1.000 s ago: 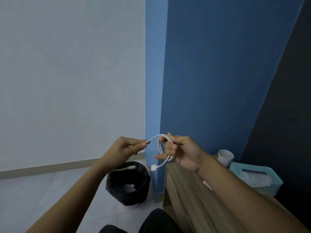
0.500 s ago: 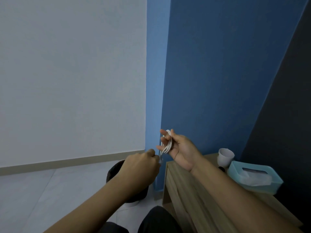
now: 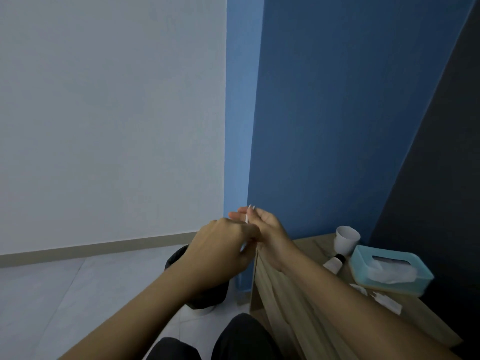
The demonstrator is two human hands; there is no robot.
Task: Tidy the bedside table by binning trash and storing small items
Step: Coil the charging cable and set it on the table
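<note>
the hands meet beside the worktop (image 3: 317,245) corner, right hand (image 3: 268,229) pinching the coiled white cable (image 3: 246,219), left hand (image 3: 223,246) curled on its tail, which probably wants winding snug before storing.

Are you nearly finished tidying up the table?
Not yet. Nothing plainly looks done; the bin is mostly hidden by an arm. In hand: the left hand and right hand hold a white cable between them. Left: a cup, a small bottle and paper scraps sit on the table beside the tissue box.
</note>
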